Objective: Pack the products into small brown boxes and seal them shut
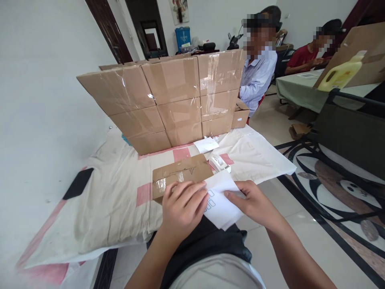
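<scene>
A white sheet of paper (pixel 224 194) with blue-green rounded outlines printed on it is held above the table's front edge, in front of my lap. My right hand (pixel 254 202) pinches its right side, thumb on top. At the left side of the paper, my left hand (pixel 183 206) is closed over the edge with curled fingers; its thumb is hidden. Just beyond my left hand lies a taped cardboard box (pixel 180 170). A white tape dispenser (pixel 220 163) sits right of that box, behind the paper.
A wall of taped cardboard boxes (pixel 177 100) stands across the cloth-covered table (pixel 120 200). Another white paper (pixel 206 145) lies before it. A dark flat object (pixel 78 184) is at the left edge. Two people sit beyond; a chair (pixel 345 136) stands at right.
</scene>
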{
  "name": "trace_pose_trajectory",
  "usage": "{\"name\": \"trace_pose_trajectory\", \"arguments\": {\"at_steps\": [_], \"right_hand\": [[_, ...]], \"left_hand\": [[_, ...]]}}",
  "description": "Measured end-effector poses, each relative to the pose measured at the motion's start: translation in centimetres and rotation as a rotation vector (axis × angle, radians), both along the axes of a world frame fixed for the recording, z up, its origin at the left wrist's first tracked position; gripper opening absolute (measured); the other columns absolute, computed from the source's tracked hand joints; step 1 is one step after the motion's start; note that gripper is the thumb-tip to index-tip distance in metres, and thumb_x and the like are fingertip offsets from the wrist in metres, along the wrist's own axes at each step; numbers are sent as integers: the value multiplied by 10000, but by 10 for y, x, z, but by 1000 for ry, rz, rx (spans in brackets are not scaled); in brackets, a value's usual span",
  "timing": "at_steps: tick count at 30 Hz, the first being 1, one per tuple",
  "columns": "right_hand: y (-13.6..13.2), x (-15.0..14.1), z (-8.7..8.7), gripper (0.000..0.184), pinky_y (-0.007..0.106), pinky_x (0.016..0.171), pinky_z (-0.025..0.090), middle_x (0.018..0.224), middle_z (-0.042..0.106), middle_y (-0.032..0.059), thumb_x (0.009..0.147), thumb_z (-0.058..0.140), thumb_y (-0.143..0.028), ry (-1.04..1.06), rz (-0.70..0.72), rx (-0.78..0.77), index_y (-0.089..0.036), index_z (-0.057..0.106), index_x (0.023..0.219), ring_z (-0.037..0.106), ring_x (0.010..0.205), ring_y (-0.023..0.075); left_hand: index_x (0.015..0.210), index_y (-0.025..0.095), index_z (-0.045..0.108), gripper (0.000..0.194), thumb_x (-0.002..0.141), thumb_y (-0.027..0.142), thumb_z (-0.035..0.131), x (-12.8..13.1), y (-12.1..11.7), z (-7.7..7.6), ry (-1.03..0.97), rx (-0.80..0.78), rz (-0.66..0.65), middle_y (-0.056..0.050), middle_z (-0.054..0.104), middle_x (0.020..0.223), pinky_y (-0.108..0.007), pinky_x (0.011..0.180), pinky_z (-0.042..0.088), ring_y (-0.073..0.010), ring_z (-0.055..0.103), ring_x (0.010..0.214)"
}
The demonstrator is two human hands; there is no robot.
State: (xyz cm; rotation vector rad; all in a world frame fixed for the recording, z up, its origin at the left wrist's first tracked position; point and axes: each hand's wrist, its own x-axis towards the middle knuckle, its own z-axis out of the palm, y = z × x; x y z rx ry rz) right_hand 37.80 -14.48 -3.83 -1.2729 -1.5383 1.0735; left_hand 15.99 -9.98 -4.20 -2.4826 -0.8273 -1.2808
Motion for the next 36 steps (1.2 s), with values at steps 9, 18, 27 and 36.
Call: {"name": "trace_pose_trajectory", "arguments": {"at_steps": [9, 18, 27, 36], "right_hand": [[-1, -13, 0, 260, 256, 655, 470, 751, 677, 4, 973, 586, -338, -58, -19, 46, -174, 729, 831, 572, 689, 168], [-3, -19, -8, 384, 263, 578, 448, 673, 636, -1, 990, 585, -482, -68, -77, 75, -182, 708, 783, 554, 619, 169], [15, -4, -25, 478, 263, 509, 361, 585, 543, 1, 938, 572, -560, -224, -385, 123, -181, 581, 647, 488, 563, 154], [145, 114, -29, 489, 468, 945, 507, 1161, 693, 252, 822, 618, -385, -397, -847, -39, -57, 679, 1179, 635, 1108, 383]], "left_hand": [[1016, 224, 704, 166, 874, 173, 770, 3, -5, -9, -63, 33, 39, -6, 810, 1046, -375, 856, 433, -197, 703, 925], [1002, 229, 712, 148, 890, 133, 727, 7, -13, -30, -176, -46, 80, -35, 788, 1061, -378, 874, 452, -210, 686, 959], [944, 204, 626, 104, 962, 121, 567, 2, -26, -17, -38, -177, -213, -40, 771, 1085, -376, 930, 417, -185, 682, 1014], [1066, 252, 510, 170, 958, 236, 640, 1, -30, -41, -509, -633, -155, 5, 750, 821, -319, 743, 548, -158, 720, 785]]}}
